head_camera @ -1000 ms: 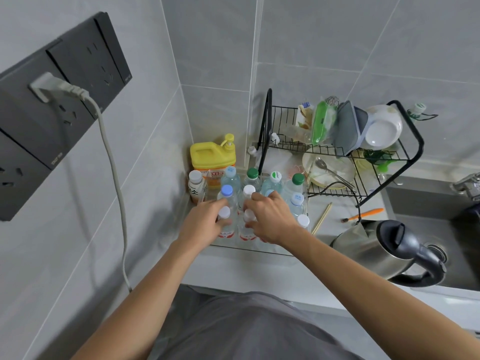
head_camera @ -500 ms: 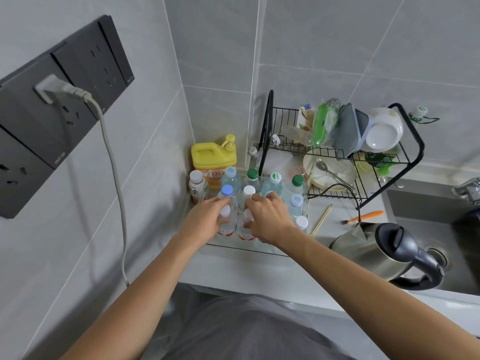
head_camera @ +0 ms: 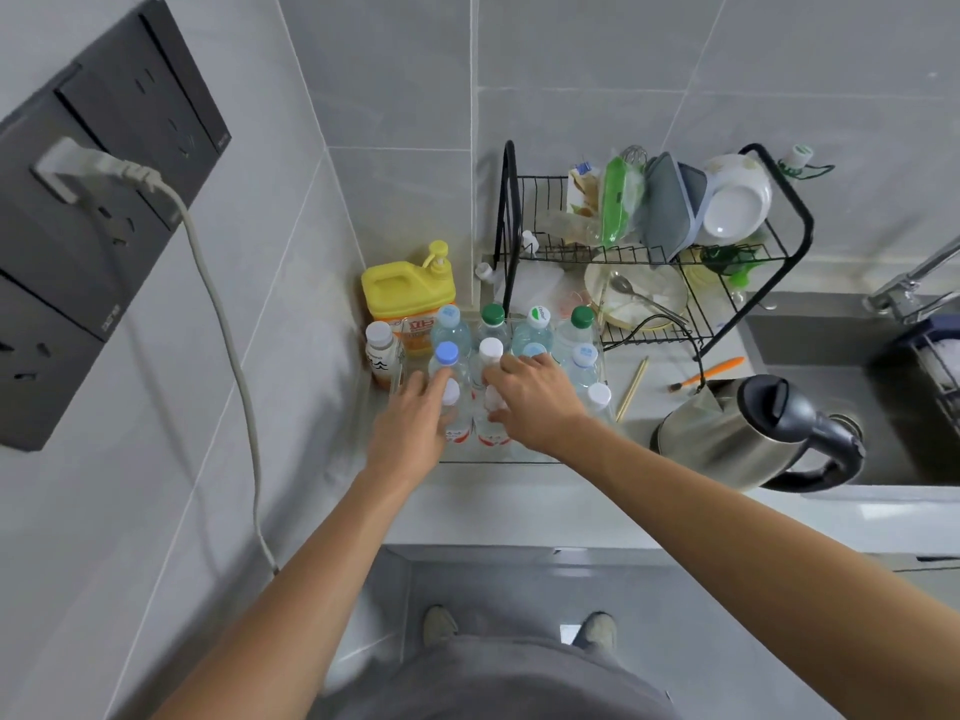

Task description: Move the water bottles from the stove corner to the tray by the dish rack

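Water bottles (head_camera: pixel 511 345) are standing upright in a tight cluster inside a clear tray (head_camera: pixel 519 457), which is sitting on the counter just left of the black dish rack (head_camera: pixel 649 241). Far left of the tray, a grey cable (head_camera: pixel 228 356) is hanging down the wall from a dark socket panel (head_camera: pixel 88 226). A small white-capped bottle with a dark label (head_camera: pixel 382 356) is standing at the tray's left edge, and a yellow detergent jug (head_camera: pixel 408 291) is sitting just behind the tray in the corner. The left hand (head_camera: pixel 410 433) is resting against a white-capped bottle (head_camera: pixel 452 407) in the tray's front row, fingers loosely extended; a firm grasp is not visible. The right hand (head_camera: pixel 535 402) is curling its fingers round the neighbouring front bottle (head_camera: pixel 491 413), gripping it near the neck. Right of the tray, wooden chopsticks (head_camera: pixel 631 389) are lying on the counter, then an orange brush (head_camera: pixel 706 371), and a steel kettle (head_camera: pixel 748 439) is standing by the sink (head_camera: pixel 810 356).
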`<state>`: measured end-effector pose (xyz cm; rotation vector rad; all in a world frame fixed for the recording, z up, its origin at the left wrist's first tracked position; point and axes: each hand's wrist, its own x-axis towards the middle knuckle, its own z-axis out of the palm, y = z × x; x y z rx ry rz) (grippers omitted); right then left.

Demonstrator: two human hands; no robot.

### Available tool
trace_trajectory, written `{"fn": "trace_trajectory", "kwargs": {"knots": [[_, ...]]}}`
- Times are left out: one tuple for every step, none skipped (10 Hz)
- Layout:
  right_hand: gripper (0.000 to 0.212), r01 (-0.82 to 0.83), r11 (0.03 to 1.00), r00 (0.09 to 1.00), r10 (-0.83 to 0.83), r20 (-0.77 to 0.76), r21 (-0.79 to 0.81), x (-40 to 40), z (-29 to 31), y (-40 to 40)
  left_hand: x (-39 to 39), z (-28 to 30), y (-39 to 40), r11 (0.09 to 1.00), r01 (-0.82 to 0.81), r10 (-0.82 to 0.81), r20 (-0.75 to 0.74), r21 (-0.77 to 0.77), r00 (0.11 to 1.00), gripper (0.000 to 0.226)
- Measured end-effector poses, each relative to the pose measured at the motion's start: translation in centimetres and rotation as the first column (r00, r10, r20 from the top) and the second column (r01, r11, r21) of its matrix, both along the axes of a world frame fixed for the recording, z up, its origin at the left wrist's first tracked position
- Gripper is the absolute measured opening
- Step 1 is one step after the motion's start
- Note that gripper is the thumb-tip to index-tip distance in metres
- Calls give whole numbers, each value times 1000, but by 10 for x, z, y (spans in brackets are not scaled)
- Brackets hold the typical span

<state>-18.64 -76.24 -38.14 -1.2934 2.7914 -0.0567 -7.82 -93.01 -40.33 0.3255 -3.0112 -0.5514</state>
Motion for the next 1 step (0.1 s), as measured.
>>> {"fn": "trace_trajectory", "kwargs": {"knots": [[54,40,998,999,-40,1,-56,6,9,12,12,2,7,997,-79,79,-17,-15,997,80]]}}
